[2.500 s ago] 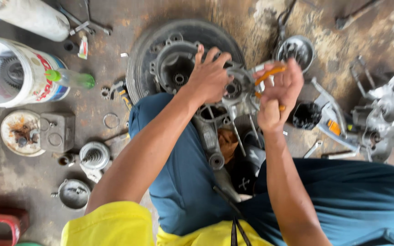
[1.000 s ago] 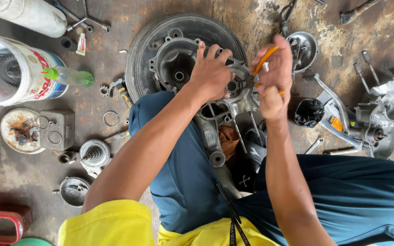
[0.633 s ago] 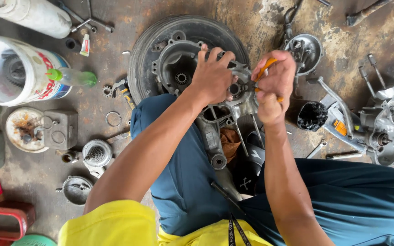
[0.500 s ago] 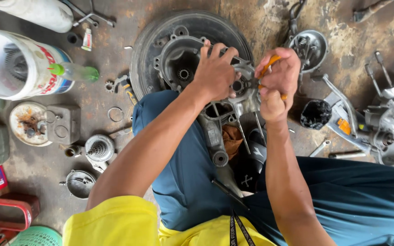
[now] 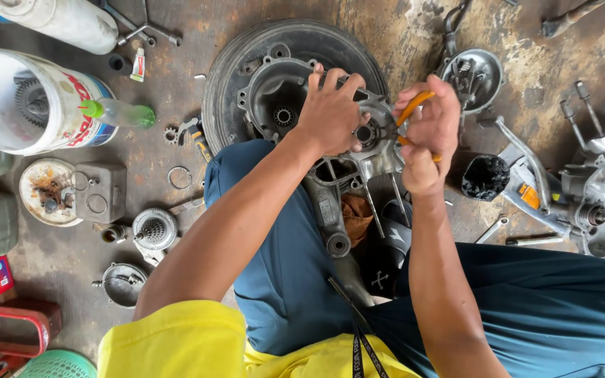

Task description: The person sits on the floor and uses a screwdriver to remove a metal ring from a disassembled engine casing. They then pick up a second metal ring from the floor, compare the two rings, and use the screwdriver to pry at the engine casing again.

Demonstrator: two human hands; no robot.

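The left hand (image 5: 332,112) presses down on the engine case (image 5: 358,157); the right hand (image 5: 428,136) clenches orange pliers (image 5: 409,112). The case looks heavy, rigid, greasy: best held by its rim.

Engine casing (image 5: 358,164) on floor before knees, against wheel (image 5: 246,63) | left hand (image 5: 330,112) on casing | right hand (image 5: 428,136) beside it, gripping pliers (image 5: 407,112) | bucket (image 5: 22,101) far left | cover (image 5: 474,77) right of wheel

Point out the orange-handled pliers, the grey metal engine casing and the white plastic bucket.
Orange-handled pliers (image 5: 412,108), head view, upper handle.
Grey metal engine casing (image 5: 274,87), head view, round housing wall.
White plastic bucket (image 5: 71,105), head view, outer side.
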